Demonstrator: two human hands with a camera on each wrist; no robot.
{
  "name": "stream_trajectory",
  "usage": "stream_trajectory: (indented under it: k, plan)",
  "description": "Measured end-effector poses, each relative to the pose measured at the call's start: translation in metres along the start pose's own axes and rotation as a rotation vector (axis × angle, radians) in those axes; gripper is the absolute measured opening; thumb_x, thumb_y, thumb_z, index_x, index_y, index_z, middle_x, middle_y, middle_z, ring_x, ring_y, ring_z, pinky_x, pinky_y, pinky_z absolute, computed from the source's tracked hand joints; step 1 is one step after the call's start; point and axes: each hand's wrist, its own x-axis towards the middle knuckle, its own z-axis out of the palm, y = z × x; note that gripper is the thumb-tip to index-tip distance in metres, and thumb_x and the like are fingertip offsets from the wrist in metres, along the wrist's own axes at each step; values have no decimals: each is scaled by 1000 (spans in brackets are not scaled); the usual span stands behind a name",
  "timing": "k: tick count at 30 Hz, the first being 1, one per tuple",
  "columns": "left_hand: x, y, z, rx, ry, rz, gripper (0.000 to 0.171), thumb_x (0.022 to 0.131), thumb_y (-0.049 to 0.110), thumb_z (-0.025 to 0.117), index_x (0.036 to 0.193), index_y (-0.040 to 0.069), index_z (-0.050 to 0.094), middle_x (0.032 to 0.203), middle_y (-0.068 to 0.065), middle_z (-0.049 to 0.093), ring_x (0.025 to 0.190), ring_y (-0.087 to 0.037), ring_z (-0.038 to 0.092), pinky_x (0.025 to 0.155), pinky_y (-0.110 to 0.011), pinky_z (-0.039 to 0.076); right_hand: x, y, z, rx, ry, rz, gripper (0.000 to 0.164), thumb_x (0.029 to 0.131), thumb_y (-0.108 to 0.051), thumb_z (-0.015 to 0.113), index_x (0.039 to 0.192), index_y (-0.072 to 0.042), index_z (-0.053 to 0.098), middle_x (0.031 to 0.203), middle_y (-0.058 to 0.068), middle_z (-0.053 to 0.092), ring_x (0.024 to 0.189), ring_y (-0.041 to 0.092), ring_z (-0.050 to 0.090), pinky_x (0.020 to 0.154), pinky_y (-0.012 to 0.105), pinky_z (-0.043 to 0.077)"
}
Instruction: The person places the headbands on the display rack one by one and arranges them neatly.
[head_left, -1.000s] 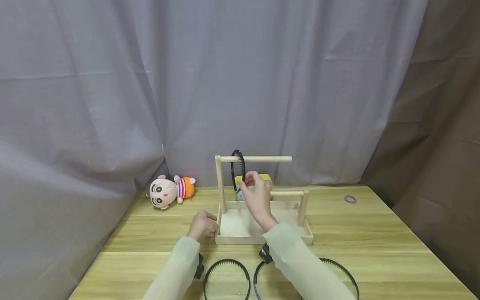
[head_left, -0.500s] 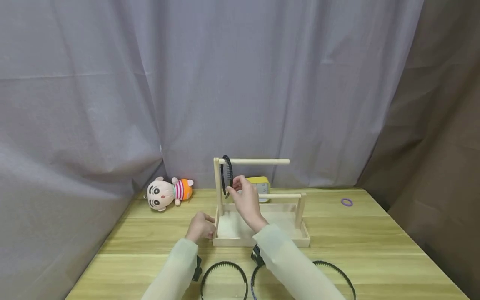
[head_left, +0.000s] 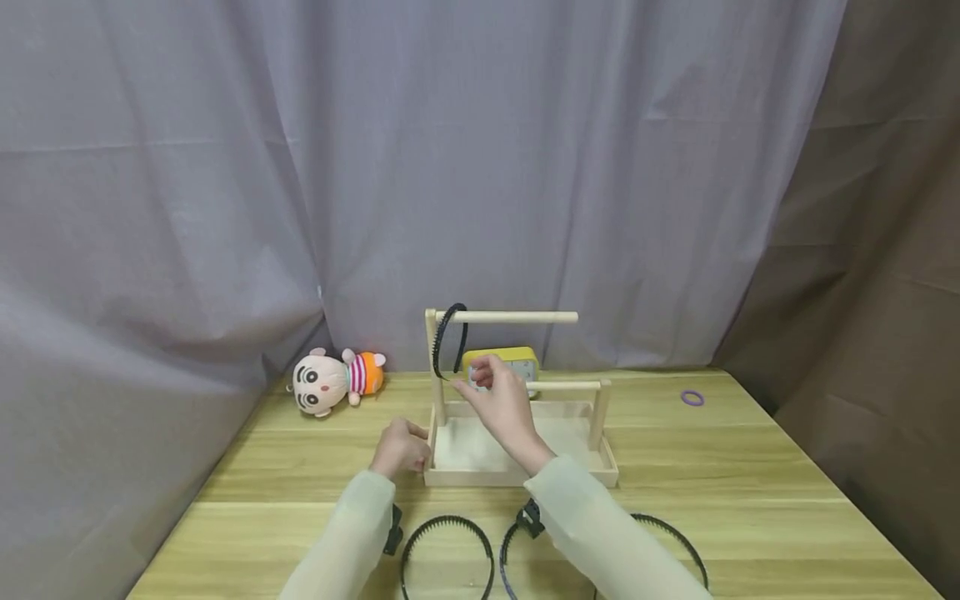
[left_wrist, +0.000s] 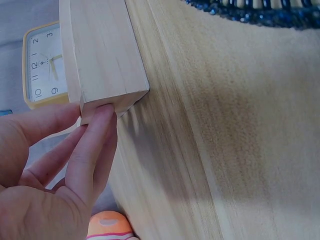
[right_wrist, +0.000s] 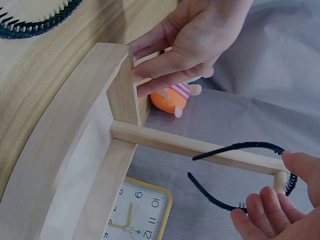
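Note:
A black toothed headband (head_left: 442,342) hangs from the upper rod of a wooden rack (head_left: 517,317), close to the upright post. My right hand (head_left: 504,400) is just beside the headband's lower end, its thumb and fingers apart. In the right wrist view, the headband (right_wrist: 255,145) loops round the rod near the right hand (right_wrist: 280,205), and the fingers are not closed round it. My left hand (head_left: 401,447) holds the left end of the rack's tray. In the left wrist view, the left hand (left_wrist: 65,160) pinches the tray's wooden end wall (left_wrist: 110,97).
More headbands lie at the front, one headband (head_left: 447,518) between the forearms and another headband (head_left: 671,533) partly under the right forearm. A yellow clock (head_left: 517,357) stands behind the rack. A plush doll (head_left: 337,383) lies at left, a purple ring (head_left: 692,397) at right.
The headband has slid left along the upper rod to the post and turned. My right hand has moved slightly away from it, its fingers loosened. The left hand keeps its hold on the tray.

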Motion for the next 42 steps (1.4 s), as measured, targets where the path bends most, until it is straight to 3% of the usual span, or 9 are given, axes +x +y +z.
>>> stream_trajectory:
  k: [3, 9, 20, 27, 33, 37, 42]
  plan:
    - [-1, 1, -1, 3, -1, 2, 46, 63, -12, 57, 108, -13, 67, 85, -22, 67, 54, -16, 62, 52, -28, 60, -5, -1, -6, 24, -11, 17, 34, 84, -24, 76, 109, -6, 63, 93, 5, 68, 93, 25, 65, 88, 38, 57]
    - [-2, 0, -2, -17, 5, 3, 45, 64, -13, 58, 108, -13, 67, 84, -22, 66, 52, -15, 60, 52, -28, 60, -22, 5, -20, 67, -54, 67, 37, 82, -20, 78, 111, -5, 62, 98, 7, 66, 95, 25, 64, 86, 36, 59]
    - [0, -1, 0, -14, 5, -10, 43, 65, -13, 59, 107, -12, 67, 87, -22, 67, 55, -17, 63, 54, -29, 61, -49, 22, -56, -41, -120, 135, 41, 79, -22, 80, 111, -3, 63, 102, 9, 68, 95, 24, 65, 87, 38, 57]
    - [0, 0, 0, -22, -4, -21, 43, 66, -12, 60, 108, -12, 67, 84, -18, 66, 55, -16, 61, 55, -30, 61, -69, 36, -85, -42, -150, 151, 45, 79, -17, 80, 115, 2, 60, 106, 13, 67, 102, 28, 63, 95, 45, 55]
    - [1, 0, -3, -34, -1, -18, 42, 65, -12, 61, 107, -13, 67, 84, -19, 67, 55, -16, 62, 54, -29, 61, -88, 57, -109, -69, -177, 190, 48, 79, -16, 80, 116, 6, 59, 109, 16, 66, 103, 31, 64, 92, 39, 57]
    - [-1, 2, -5, -40, 7, -26, 42, 65, -13, 61, 107, -13, 67, 88, -23, 67, 57, -17, 63, 56, -30, 62, -97, 68, -128, -123, -227, 232, 52, 83, -25, 77, 119, 7, 58, 113, 17, 65, 105, 32, 63, 91, 39, 57]
    - [-3, 5, -3, -42, -8, -25, 43, 66, -14, 60, 109, -13, 66, 91, -24, 66, 58, -18, 63, 57, -30, 62, -111, 82, -155, -271, -292, 284, 64, 86, -41, 71, 124, 7, 55, 119, 19, 63, 108, 34, 62, 92, 47, 55]
